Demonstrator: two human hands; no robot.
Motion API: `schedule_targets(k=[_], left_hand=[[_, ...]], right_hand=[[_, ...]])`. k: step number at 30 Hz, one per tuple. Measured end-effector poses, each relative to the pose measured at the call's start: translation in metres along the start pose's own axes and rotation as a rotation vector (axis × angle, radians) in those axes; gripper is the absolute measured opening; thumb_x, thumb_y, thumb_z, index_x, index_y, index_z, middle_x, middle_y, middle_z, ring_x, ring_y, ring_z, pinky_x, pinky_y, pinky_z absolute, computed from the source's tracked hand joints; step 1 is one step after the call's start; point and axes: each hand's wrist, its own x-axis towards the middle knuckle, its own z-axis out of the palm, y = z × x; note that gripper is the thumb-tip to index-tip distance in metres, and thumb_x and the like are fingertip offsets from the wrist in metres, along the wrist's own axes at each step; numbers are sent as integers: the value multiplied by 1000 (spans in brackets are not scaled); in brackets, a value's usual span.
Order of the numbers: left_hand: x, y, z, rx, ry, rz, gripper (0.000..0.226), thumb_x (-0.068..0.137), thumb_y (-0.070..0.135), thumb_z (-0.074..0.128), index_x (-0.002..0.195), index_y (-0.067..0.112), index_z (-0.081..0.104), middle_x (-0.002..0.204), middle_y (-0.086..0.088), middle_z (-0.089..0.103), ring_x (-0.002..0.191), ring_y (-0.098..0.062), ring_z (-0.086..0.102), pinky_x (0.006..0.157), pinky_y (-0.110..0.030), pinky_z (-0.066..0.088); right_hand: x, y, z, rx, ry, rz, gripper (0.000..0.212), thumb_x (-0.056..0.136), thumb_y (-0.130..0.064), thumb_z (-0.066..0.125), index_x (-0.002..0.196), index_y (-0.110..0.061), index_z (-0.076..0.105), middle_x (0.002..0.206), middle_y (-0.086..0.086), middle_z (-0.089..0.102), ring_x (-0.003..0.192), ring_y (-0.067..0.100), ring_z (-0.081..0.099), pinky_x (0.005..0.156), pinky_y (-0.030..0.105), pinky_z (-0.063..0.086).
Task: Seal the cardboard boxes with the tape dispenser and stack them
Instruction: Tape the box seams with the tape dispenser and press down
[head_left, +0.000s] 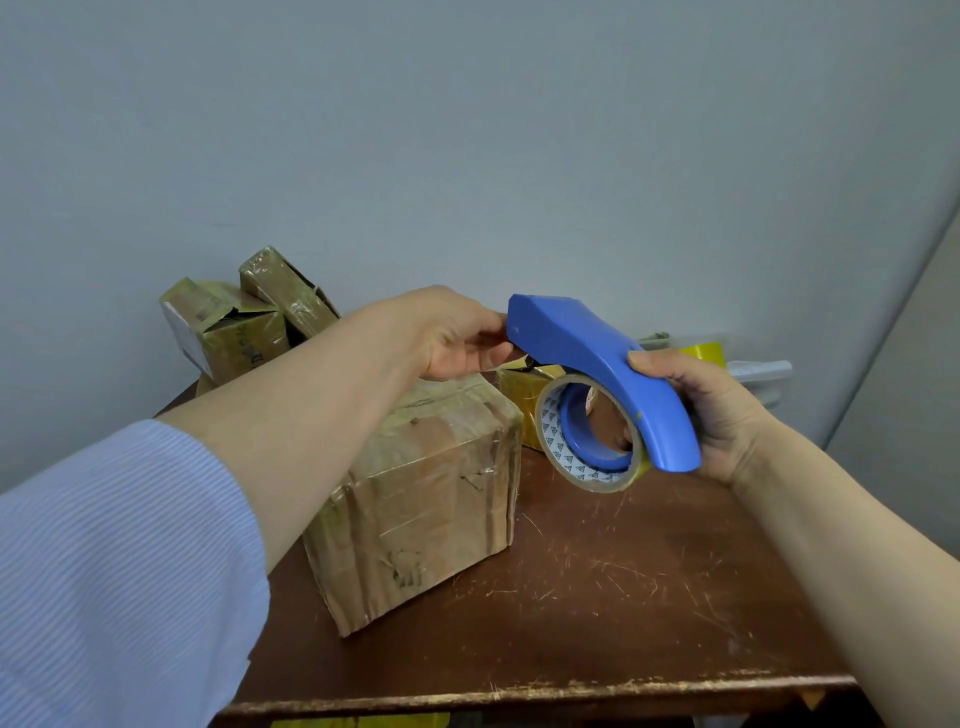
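Scratched brown table (623, 597) below us. Our right hand (722, 415) grips the blue dispenser (582, 353) by its rear, up in the air. Our left hand (457, 338) meets its nose, just above the taped box (426, 488); pinching or merely touching, we cannot tell. More boxes (228, 327) sit beyond the left wrist.

Corner of a plain room, scuffed table (623, 597) against the wall (467, 130).
Pale blue-grey wall across 10 to 2 o'clock, matte and uniform, shaded darker toward the upper corners. Lighter beige panel (924, 374) at 3 o'clock, meeting the wall along a slanted seam; door or side wall, not clear which. Dark brown wooden table from centre to 6 o'clock, top heavily scratched, front edge (519, 696) chipped and worn pale. Soft, even light, faint shadows only.
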Motion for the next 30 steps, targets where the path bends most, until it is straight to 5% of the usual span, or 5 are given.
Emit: schedule_targets(k=[5,8,11,20,30], left_hand=[[5,-2,4,356,117,88,16,94,-7,42,90,-2,57,79,-13,58,59,-16,54,38,-16,39],[11,-2,6,392,162,120,14,94,-7,41,96,-2,54,68,-8,53,54,-14,48,41,-18,38],[14,-4,4,263,118,59,23,96,-7,40,80,0,55,63,-7,49,52,-12,43,39,-16,38],[17,-2,-16,-161,-7,-110,10,90,6,60,82,-1,60,66,-7,58,52,-11,56,50,-15,52],[36,-7,-13,407,210,232,21,89,-5,54,69,-1,58,61,-9,53,52,-16,48,46,-19,51]], right_hand=[[0,-3,5,-41,0,7,59,14,-30,94,66,-10,76,65,8,68,51,17,64,47,24,52],[0,-5,11,-47,20,24,44,42,-30,88,78,-8,74,68,7,68,53,17,64,50,24,54],[-2,-9,14,-41,67,24,26,66,-23,62,87,-8,64,64,4,66,49,14,61,47,20,51],[3,-14,21,-32,63,41,23,67,-23,59,84,-8,61,58,3,64,44,12,58,44,19,48],[15,-11,31,-50,82,80,30,65,-24,65,89,-8,65,68,6,68,51,15,63,49,22,53]])
